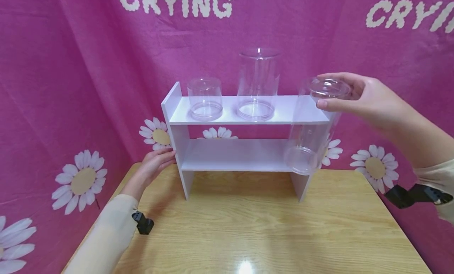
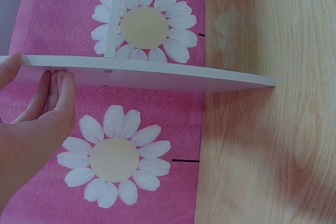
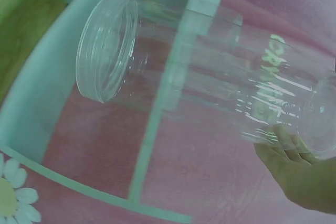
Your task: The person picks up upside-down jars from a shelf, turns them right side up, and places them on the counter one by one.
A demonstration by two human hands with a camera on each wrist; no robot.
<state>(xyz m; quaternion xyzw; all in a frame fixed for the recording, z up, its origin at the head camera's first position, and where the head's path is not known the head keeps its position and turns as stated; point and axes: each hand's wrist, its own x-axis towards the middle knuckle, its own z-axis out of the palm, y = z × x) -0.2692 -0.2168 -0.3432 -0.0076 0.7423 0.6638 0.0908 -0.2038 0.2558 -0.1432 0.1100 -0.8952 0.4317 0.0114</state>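
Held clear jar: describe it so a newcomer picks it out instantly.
In the head view, find the white shelf unit on the wooden table, then go to its right end. In front of that end, the right grip holds a tall clear jar by its top. The short jar and other tall jar stand on the top board; only this one is held.

Lower shelf (image 1: 227, 155) reachable at left, held jar (image 1: 312, 132) obstructing right end, two jars (image 1: 257, 85) occupying upper shelf (image 1: 229, 109)

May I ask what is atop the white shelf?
A short clear container and a taller one stand on its upper board; the right hand and held container partly cover its right end.
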